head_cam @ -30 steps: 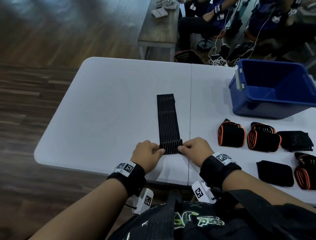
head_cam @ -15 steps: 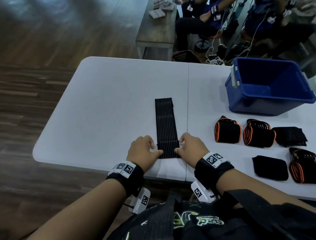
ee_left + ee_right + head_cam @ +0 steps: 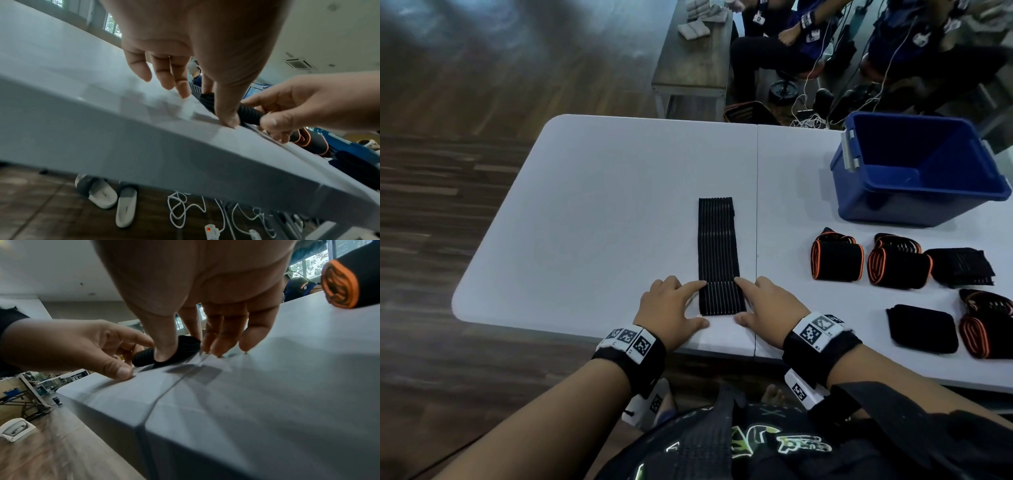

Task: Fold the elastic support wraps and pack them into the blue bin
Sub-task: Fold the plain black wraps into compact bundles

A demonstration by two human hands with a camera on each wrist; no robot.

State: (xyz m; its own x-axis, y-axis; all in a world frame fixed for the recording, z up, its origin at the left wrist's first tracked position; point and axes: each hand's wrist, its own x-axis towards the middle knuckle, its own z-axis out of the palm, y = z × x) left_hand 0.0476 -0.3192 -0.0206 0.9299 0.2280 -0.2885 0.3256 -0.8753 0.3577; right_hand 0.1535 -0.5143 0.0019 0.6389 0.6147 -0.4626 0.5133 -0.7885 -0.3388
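A long black ribbed elastic wrap (image 3: pixel 717 240) lies lengthwise on the white table (image 3: pixel 602 222), its near end folded over onto itself (image 3: pixel 722 298). My left hand (image 3: pixel 697 303) rests at the fold's left edge with its index finger and thumb spread along it. My right hand (image 3: pixel 743 301) mirrors it on the right edge. In the left wrist view the thumb (image 3: pixel 228 113) presses the table beside the fold (image 3: pixel 249 115). In the right wrist view the thumb (image 3: pixel 164 347) presses on the bulging fold (image 3: pixel 185 345). The blue bin (image 3: pixel 914 205) stands at the far right and looks empty.
Right of my hands lie rolled wraps with orange edging (image 3: pixel 837 257) (image 3: pixel 897 263) (image 3: pixel 986 329) and folded black ones (image 3: pixel 959 267) (image 3: pixel 921 329). The near table edge runs just under my wrists. People sit at a bench beyond the table; slippers and cables lie on the floor below.
The wrap's near end has been turned over away from me and laid down as a wider fold. Both hands have gone from curled grips to spread fingers along its sides.
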